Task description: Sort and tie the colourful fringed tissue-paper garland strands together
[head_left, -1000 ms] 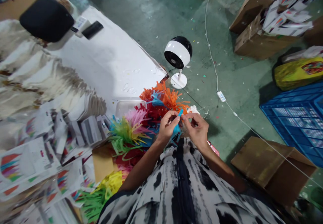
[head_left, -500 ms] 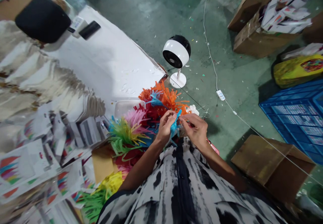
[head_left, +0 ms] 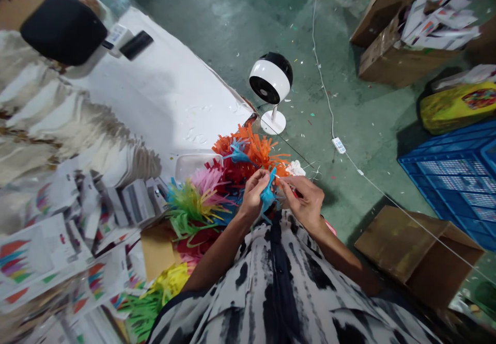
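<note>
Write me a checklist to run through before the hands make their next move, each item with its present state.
1. Left hand gripping the blue fringed piece: ok, pinched between thumb and fingers.
2. Right hand close to the piece: ok, its fingertips are just beside it.
3. Right hand's grip secure: cannot tell, the white bit at its fingertips is too small to judge.
4. Space around uncluttered: not ok, orange fringe crowds just beyond the hands.
5. Fan upright: ok, standing on its round base.
</note>
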A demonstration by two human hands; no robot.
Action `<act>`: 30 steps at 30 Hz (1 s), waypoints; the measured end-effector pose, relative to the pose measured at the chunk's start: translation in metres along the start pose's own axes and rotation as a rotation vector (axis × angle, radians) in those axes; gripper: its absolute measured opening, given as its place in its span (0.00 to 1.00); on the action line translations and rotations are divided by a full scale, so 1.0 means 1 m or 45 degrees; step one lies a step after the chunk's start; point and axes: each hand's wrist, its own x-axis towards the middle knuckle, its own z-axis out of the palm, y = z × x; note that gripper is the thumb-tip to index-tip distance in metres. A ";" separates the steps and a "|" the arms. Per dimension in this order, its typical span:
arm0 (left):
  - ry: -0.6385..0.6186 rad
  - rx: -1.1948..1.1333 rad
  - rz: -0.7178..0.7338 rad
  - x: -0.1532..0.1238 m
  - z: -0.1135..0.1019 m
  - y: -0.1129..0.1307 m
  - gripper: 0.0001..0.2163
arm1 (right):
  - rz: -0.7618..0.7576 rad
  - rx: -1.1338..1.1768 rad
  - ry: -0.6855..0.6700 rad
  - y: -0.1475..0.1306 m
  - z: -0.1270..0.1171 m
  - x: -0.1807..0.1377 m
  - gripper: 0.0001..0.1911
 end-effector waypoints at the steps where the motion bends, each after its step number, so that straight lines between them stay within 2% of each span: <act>1: 0.003 -0.012 -0.012 0.000 0.000 0.000 0.17 | -0.030 -0.017 0.002 0.001 0.000 0.000 0.09; 5: 0.004 -0.027 -0.037 0.000 0.001 0.002 0.17 | -0.123 -0.063 -0.047 0.006 0.000 -0.002 0.11; 14: 0.011 0.034 0.013 0.000 0.000 0.000 0.18 | -0.088 -0.080 -0.107 0.004 0.000 -0.003 0.09; 18: 0.034 0.088 0.046 0.000 -0.003 -0.002 0.18 | 0.118 0.031 -0.103 -0.002 0.001 0.000 0.06; 23: 0.019 0.109 0.052 0.001 -0.005 -0.001 0.17 | 0.464 0.233 -0.113 -0.001 0.004 0.000 0.11; 27: 0.001 0.133 0.060 0.001 -0.007 -0.003 0.16 | 0.588 0.358 -0.124 0.004 0.006 -0.002 0.12; 30: -0.014 0.157 0.078 0.000 -0.009 -0.004 0.15 | 0.611 0.356 -0.127 0.004 0.006 -0.002 0.13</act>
